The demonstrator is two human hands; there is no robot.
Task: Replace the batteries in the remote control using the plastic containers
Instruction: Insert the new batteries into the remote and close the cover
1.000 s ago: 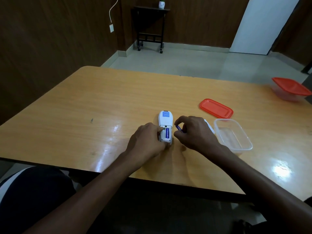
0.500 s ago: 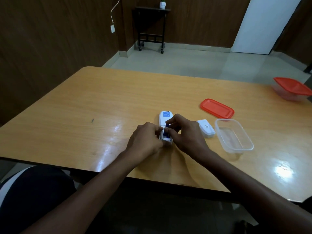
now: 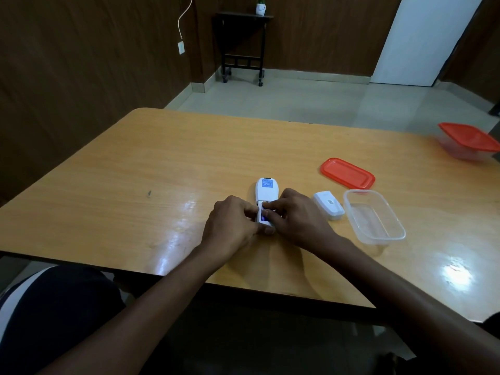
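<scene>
A white remote control [image 3: 266, 190] lies face down on the wooden table [image 3: 162, 171], its battery bay open toward me. My left hand [image 3: 231, 226] grips the remote's near left side. My right hand [image 3: 295, 217] rests on the bay, fingertips pressing a blue battery [image 3: 263, 217] into it. The white battery cover [image 3: 328, 205] lies just right of my right hand. A clear open plastic container [image 3: 374, 216] stands beside the cover, its red lid [image 3: 347, 173] flat on the table behind it.
A second clear container with a red lid [image 3: 469, 140] sits at the table's far right edge. A dark side table with a small pot [image 3: 243, 44] stands against the far wall. My dark-clothed lap [image 3: 54, 307] shows below the near table edge.
My right hand has carried a blue battery from beside the remote onto the open bay and now presses it in. The battery cover, hidden before, has come into view. My left hand has held still.
</scene>
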